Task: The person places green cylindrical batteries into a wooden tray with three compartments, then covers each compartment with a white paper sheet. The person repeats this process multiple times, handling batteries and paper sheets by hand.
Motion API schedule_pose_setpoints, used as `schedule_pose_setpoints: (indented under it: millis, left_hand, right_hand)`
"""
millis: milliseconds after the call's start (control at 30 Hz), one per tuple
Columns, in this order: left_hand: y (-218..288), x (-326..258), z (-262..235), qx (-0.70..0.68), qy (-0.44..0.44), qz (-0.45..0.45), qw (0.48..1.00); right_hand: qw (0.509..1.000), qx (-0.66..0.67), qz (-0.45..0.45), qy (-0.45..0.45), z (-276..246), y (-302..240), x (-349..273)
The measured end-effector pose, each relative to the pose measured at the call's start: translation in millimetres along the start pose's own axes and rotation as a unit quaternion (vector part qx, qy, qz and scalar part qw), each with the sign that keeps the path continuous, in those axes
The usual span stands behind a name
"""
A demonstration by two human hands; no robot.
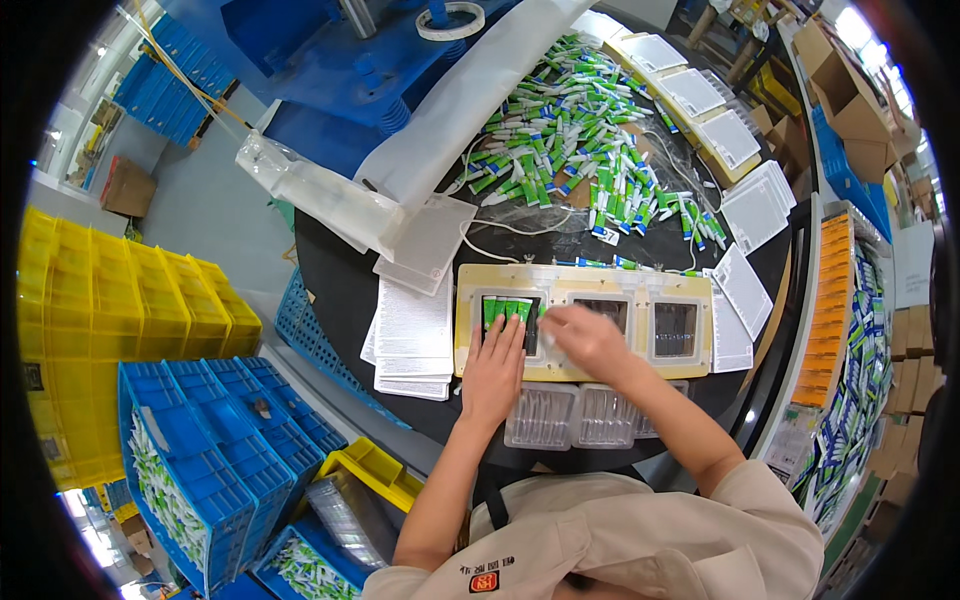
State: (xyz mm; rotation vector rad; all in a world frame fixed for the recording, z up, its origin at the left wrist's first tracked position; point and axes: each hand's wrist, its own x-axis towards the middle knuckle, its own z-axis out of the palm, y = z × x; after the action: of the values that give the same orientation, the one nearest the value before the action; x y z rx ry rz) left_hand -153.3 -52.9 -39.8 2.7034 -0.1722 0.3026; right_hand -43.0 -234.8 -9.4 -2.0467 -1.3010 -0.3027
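In front of me lies a cream-yellow fixture plate [560,370] with three windows, each lined with a clear plastic tray. Several small green tubes [507,306] lie side by side in the left window. My left hand [492,375] rests there, its fingers stretched out flat over the lower ends of the tubes. Just right of that window is my right hand [590,342], blurred by motion, with its fingers closed. A bit of green and white at its fingertips looks like another small tube [542,312]. The middle window [612,312] is partly hidden by this hand; no tubes show in the right window [675,330].
A heap of green-and-white tubes [570,130] covers the far table. White printed cards [413,330] are stacked left of the fixture; clear blister trays [541,417] sit at its near edge. Another fixture [690,95] stands far right. Blue machinery [330,90] rises far left; blue crates [215,440] stand left.
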Motion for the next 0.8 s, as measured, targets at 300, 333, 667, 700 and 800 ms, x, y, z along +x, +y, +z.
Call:
schedule_pose_setpoints:
  millis: [300,333,667,700,800]
  left_hand:
    - [-5.3,-3.7,9.8,-0.008,0.023,0.012,1.0]
    - [-5.3,-4.3,10.8,-0.007,0.025,0.012,1.0]
    - [-7.1,-5.0,13.1,0.006,0.03,0.025,0.999]
    - [-6.8,-4.6,12.0,0.015,0.032,0.028,0.999]
    - [-4.2,-3.4,6.1,0.029,0.011,0.022,0.999]
  right_hand:
    - [0.994,-0.101,-0.002,-0.032,25.0,-19.8,-10.7]
    - [0.995,-0.102,-0.008,-0.02,25.4,-19.8,-12.4]
    - [0.965,-0.216,0.088,-0.117,34.6,-30.0,-9.8]
    - [0.966,-0.218,0.095,-0.101,34.1,-31.3,-10.8]
    - [0.973,-0.213,0.06,-0.067,31.5,-32.9,-15.7]
